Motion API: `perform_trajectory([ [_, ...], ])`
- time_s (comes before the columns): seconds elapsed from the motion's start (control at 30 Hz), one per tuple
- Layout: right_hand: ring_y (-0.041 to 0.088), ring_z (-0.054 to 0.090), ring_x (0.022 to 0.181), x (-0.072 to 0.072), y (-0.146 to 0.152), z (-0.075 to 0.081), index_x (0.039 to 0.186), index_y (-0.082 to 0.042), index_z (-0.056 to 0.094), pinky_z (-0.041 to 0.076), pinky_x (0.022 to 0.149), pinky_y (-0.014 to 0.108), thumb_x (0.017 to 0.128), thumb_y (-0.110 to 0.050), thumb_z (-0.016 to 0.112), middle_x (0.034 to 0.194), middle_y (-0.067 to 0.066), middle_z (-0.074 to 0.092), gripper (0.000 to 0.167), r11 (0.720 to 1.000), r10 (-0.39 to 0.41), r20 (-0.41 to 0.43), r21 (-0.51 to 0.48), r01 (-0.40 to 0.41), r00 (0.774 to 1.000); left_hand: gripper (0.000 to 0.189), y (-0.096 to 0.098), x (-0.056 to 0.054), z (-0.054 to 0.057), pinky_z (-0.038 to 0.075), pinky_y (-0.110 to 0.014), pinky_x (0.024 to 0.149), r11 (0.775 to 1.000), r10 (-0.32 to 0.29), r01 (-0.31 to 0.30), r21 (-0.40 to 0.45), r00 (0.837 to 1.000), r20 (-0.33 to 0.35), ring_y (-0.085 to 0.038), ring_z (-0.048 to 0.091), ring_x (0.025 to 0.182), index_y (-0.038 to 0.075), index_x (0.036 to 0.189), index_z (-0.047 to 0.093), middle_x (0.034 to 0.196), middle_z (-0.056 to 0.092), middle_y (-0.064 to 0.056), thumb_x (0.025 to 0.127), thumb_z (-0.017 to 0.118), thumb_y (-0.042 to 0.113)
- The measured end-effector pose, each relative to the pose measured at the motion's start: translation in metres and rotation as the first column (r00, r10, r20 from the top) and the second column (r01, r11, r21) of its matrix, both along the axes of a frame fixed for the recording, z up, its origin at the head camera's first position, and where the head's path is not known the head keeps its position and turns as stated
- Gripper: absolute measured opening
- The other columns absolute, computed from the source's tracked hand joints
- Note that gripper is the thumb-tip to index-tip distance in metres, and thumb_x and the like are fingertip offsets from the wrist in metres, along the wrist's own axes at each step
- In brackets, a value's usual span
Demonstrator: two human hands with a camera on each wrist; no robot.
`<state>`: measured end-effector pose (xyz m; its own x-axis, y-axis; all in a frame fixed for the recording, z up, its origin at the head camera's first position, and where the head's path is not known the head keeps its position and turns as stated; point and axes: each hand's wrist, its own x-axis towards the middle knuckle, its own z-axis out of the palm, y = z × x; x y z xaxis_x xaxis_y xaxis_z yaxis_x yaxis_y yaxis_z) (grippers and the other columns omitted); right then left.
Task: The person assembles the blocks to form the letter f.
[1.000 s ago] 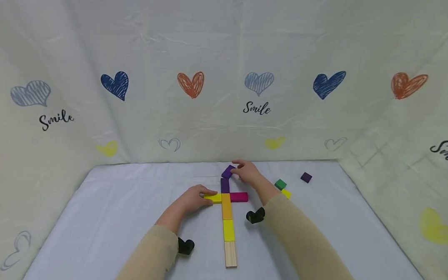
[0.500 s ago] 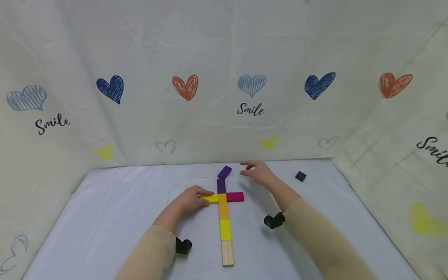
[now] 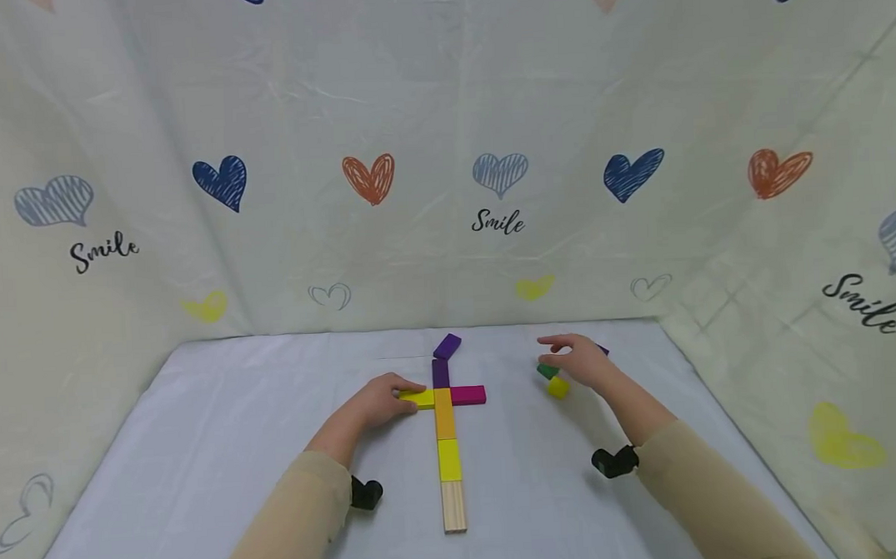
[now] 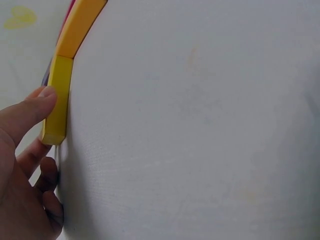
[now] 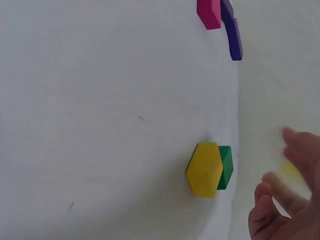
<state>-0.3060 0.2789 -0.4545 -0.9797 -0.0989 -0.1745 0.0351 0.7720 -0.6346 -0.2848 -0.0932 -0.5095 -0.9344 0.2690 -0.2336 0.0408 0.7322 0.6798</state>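
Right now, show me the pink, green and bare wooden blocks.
Pink block (image 3: pixel 468 394): head view, middle of its top face.
Green block (image 5: pixel 228 167): right wrist view, its visible part.
Bare wooden block (image 3: pixel 454 506): head view, its top face.

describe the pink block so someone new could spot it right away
On the white-covered table, a cross of blocks runs up the head view's middle. Right of the far end of its orange block, the pink block lies crosswise. No other block is pink.

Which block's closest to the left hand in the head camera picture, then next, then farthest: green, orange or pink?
1. Orange block: right of the left hand.
2. Pink block: right of the orange block.
3. Green block: farther right, near the right hand.
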Motion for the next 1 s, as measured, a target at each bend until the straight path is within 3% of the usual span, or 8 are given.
perform_trajectory([
  [0.23,0.04,0.044,0.121,0.0,0.014,-0.01,0.139,-0.011,0.058,0.043,0.096,0.054,0.095,-0.03,0.066,0.133,0.02,0.054,0.049,1.0,-0.014,0.029,0.027,0.013,0.999,0.031,-0.002,0.002,0.0,0.036,-0.055,0.109,1.0,0.016,-0.016,0.018,1.0,0.006,-0.032,0.047,0.129,0.034,0.12,0.072,0.132,0.059,-0.003,0.091,0.072,0.024],
  [0.53,0.033,0.054,0.106,-0.007,0.013,-0.025,0.138,-0.01,0.058,0.049,0.092,0.046,0.093,-0.031,0.069,0.128,0.021,0.057,0.051,0.997,-0.041,0.099,0.075,0.034,0.994,0.031,-0.003,0.001,-0.001,0.036,-0.055,0.109,0.999,0.027,-0.028,0.034,1.0,0.015,-0.031,0.047,0.129,0.037,0.12,0.072,0.132,0.059,-0.002,0.091,0.072,0.025],
  [0.77,0.03,0.056,0.098,-0.008,0.009,-0.028,0.135,-0.009,0.061,0.051,0.088,0.042,0.092,-0.026,0.071,0.119,0.019,0.06,0.048,0.991,-0.046,0.068,0.126,0.037,0.997,0.032,-0.001,0.001,-0.002,0.037,-0.056,0.108,1.0,0.02,-0.02,0.02,1.0,0.006,-0.032,0.046,0.13,0.036,0.121,0.072,0.133,0.059,-0.002,0.091,0.072,0.024],
  [1.0,0.03,0.056,0.102,-0.01,0.005,-0.027,0.138,-0.011,0.059,0.051,0.091,0.043,0.092,-0.025,0.07,0.126,0.019,0.059,0.049,0.983,-0.05,0.047,0.177,0.041,0.998,0.032,-0.001,0.003,0.0,0.037,-0.055,0.109,1.0,0.017,-0.017,0.018,1.0,0.004,-0.031,0.047,0.13,0.035,0.122,0.072,0.132,0.059,-0.003,0.092,0.072,0.025],
])
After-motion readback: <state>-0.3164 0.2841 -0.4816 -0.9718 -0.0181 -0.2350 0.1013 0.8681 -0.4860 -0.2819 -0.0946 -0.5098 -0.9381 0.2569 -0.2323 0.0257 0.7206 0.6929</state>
